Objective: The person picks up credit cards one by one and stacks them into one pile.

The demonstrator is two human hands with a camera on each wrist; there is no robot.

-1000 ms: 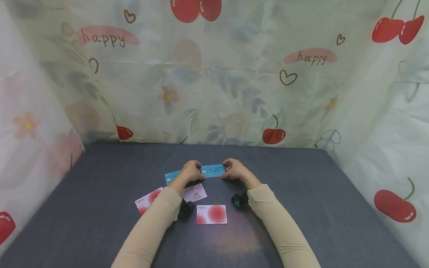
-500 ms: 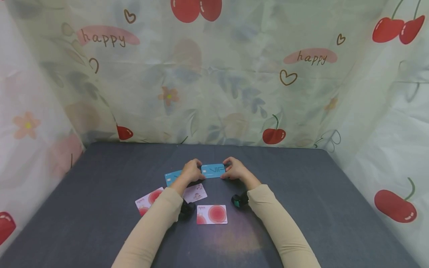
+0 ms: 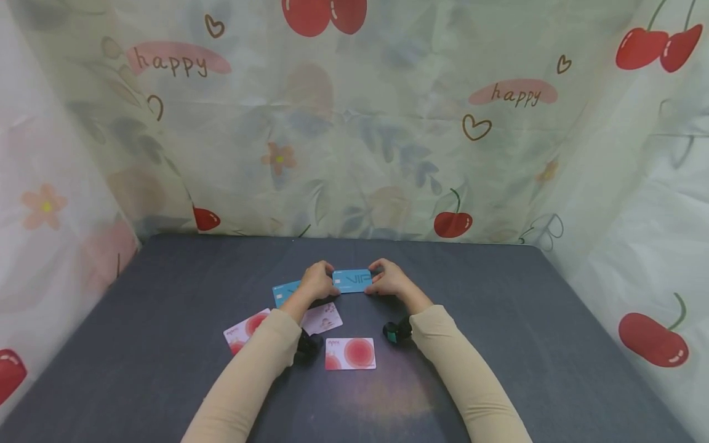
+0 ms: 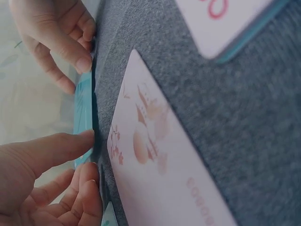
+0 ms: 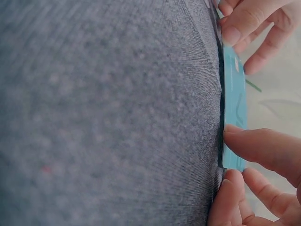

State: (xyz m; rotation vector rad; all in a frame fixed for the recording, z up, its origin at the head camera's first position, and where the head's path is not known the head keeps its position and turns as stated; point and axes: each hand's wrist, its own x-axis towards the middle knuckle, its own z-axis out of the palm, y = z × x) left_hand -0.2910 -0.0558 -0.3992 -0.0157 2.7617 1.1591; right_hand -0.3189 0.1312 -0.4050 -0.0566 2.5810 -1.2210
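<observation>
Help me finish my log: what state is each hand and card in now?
Held blue card: VIP side up, pinched at both ends.
Left hand: pinching its left end.
Right hand: pinching its right end.
Other blue card: on the table, partly hidden.
Pale pink card: flat, partly hidden.
Left red-circle card: askew, partly hidden.
Front red-circle card: flat, fully visible.

"VIP" on one blue card (image 3: 352,281), "happy" twice on the patterned curtain (image 3: 354,154).
</observation>
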